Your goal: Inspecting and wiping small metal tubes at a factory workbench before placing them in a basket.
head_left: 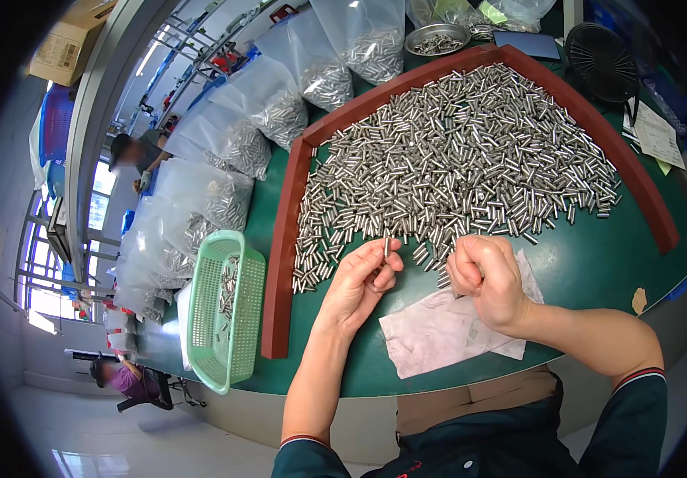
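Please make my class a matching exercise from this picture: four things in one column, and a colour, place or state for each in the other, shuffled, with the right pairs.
Column one
1. Basket
2. Cloth
3. Fan
4. Left hand

Column two
A. Black, at the upper right of the picture
B. Holding a metal pin at the fingertips
C. Pale, lying on the green table in front of the person
D. Light green, just left of the red-brown frame

Right pairs: 1-D, 2-C, 3-A, 4-B
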